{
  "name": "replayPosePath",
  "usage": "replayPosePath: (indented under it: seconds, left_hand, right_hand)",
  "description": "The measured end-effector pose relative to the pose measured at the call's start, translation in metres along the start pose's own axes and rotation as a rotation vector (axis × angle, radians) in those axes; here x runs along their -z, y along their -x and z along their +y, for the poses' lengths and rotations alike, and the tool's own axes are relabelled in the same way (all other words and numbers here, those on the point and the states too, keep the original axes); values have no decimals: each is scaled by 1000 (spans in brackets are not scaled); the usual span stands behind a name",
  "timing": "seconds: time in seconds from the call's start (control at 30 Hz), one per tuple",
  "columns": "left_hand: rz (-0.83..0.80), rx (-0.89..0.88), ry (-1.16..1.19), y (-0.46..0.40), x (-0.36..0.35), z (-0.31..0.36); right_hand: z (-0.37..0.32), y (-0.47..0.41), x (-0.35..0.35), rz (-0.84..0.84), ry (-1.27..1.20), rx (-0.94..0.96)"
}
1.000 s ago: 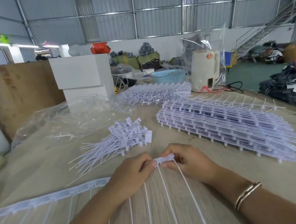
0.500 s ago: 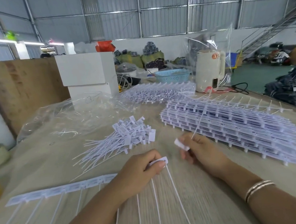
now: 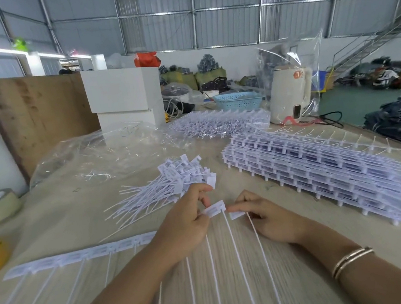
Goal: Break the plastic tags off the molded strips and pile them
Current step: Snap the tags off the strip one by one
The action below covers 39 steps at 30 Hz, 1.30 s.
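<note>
Half a second ago our right hand (image 3: 266, 215) was lifted away with a loose tag; now it has come back down beside the left hand (image 3: 183, 226), fingertips pinching a separated tag (image 3: 237, 215) against the table (image 3: 50, 222). Our left fingers pinch the strip (image 3: 80, 255) at its end tag (image 3: 214, 209), just short of the pile (image 3: 173, 188).

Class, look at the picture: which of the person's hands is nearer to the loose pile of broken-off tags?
Left. The left hand sits just below the pile of tags, its raised fingers almost reaching it. The right hand lies further off, lower and to the right.
</note>
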<state>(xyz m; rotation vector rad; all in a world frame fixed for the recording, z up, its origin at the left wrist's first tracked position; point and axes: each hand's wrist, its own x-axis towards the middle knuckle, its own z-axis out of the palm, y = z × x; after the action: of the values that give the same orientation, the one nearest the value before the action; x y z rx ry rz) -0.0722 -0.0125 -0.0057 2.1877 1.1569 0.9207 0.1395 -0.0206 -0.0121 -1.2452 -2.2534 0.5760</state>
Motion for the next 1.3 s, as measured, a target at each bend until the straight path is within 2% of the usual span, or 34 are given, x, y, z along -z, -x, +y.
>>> replayPosePath:
  seconds: [0.1, 0.23, 0.3, 0.4, 0.47, 0.6, 0.7, 1.07, 1.3]
  left_hand:
    - [-19, 44, 24, 0, -2, 1]
    - [2, 23, -25, 1, -9, 3]
    - [0, -8, -44, 2, -13, 5]
    - [-15, -30, -39, 5, -15, 8]
    - [7, -10, -23, 3, -12, 9]
    - [-6, 46, -153, 1, 2, 4]
    - [-67, 61, -226, 3, 3, 1]
    - [-40, -57, -150, 1, -1, 0]
    - [-28, -202, -273, 2, -5, 2]
  right_hand:
    - [0, -3, -3, 60, 32, 18]
    - [-5, 2, -1, 307, -111, 69]
    - [-7, 4, -2, 328, -6, 212]
    - [-10, -1, -10, 285, 247, 289]
    - [-11, -4, -12, 383, 381, 324]
    - [-9, -4, -8, 499, 442, 405]
    - [-7, -4, -10, 472, 439, 405]
    - [-8, -4, -6, 282, -114, 201]
    - [-8, -2, -4, 271, -305, 87]
